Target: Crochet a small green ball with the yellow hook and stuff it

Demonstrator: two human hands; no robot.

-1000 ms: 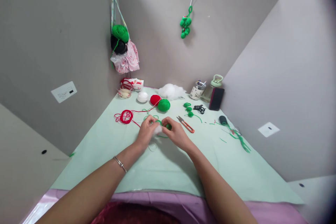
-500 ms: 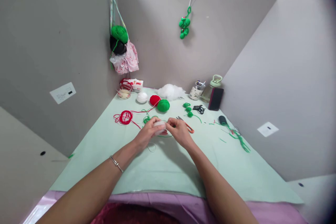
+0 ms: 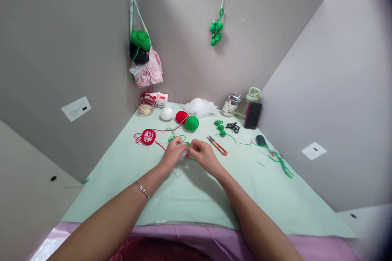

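Both hands meet over the middle of the green mat [image 3: 196, 195], fingertips nearly touching. The left hand [image 3: 173, 154] is pinched around a small white tuft [image 3: 183, 153], probably stuffing, and the right hand [image 3: 204, 155] is closed on a little green piece [image 3: 187, 144] right against it. Most of that piece is buried under the fingers, so I can't tell its shape. They're held close and low over the mat, which makes sense for fiddly work like this. There's a bracelet [image 3: 141, 190] on the left wrist.

The supplies sit in an arc just past the hands, all within reach: red yarn [image 3: 148, 136] loose on the left, then a white ball [image 3: 167, 113], red ball [image 3: 181, 116] and green ball [image 3: 191, 123] in a row, with a fluffy white pile [image 3: 199, 107] behind them. The snips [image 3: 217, 145] lie just right of the right hand, handy for cutting. A few small green bits [image 3: 220, 127] sit near a black clip [image 3: 232, 127], and green scraps [image 3: 277, 159] trail off toward the right wall.

Along the back wall are a cup [image 3: 229, 107] of pens, a bottle [image 3: 247, 102] with a phone [image 3: 252, 115] leaning against it, and a box [image 3: 158, 98] in the corner. A bag [image 3: 143, 61] with green yarn hangs on the wall, and a green bunch [image 3: 216, 28] dangles from a hanger.

As for writing, the box has red print and the cup has some pattern, but both are too small to read. Same for the wall plates.
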